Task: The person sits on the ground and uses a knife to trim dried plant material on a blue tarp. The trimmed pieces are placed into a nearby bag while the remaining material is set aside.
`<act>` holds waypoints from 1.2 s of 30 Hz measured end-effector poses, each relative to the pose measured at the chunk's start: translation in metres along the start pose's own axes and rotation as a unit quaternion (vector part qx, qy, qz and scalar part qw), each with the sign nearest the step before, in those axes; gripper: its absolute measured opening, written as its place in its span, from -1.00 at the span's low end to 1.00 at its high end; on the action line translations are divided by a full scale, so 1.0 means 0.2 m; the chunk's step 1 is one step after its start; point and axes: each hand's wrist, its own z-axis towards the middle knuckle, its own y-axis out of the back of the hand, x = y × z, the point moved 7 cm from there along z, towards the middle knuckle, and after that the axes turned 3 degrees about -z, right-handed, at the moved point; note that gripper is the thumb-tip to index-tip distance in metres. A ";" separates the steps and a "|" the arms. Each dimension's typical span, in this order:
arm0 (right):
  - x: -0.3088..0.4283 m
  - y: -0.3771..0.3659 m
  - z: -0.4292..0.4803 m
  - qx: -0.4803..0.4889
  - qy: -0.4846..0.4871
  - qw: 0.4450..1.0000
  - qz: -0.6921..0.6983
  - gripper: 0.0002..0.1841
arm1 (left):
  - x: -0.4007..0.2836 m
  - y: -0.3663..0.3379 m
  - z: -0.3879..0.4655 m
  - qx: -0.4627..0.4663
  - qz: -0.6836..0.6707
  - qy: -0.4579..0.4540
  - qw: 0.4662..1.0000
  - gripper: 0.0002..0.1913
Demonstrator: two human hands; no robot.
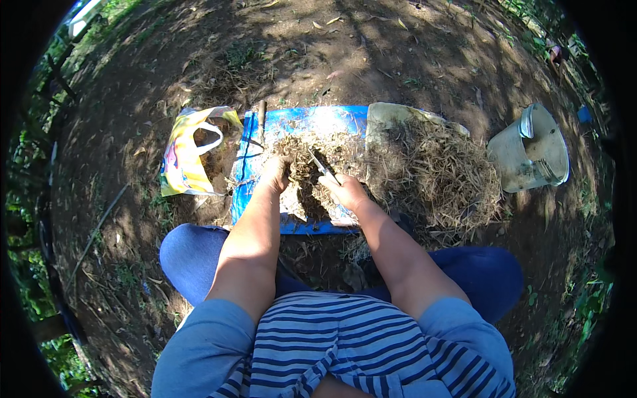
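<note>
In front of me my left hand [276, 174] grips a clump of dry brown plant matter [300, 169] over a blue plastic sheet [318, 115]. My right hand [347, 190] is closed around a bladed hand tool [321, 163], its tip angled up and left beside the clump. Whether it is a knife or scissors cannot be told. Loose chopped straw [338, 144] lies scattered on the sheet under and beyond both hands. Dark shadow between my wrists hides part of the sheet.
Right of the sheet, a straw heap [448, 174] lies partly on a pale sack [393, 117]. A dirty plastic bucket [512, 154] leans beyond it. On the left are a yellow plastic bag [181, 169] and a wooden tool handle [262, 117]. My bent knees [194, 256] flank the near side.
</note>
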 end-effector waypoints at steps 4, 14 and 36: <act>-0.01 -0.02 -0.02 0.027 0.015 0.999 -0.024 -0.47 | 0.00 0.04 0.04 -0.011 -0.031 -0.027 0.999 -0.76; 0.11 -0.03 -0.01 -0.018 0.045 0.998 -0.029 -0.47 | -0.06 0.01 -0.08 -0.050 0.026 -0.037 0.998 -0.75; 0.16 -0.02 -0.07 -0.012 0.011 0.988 -0.153 -0.30 | -0.08 0.00 -0.06 -0.015 0.049 -0.098 0.994 -0.74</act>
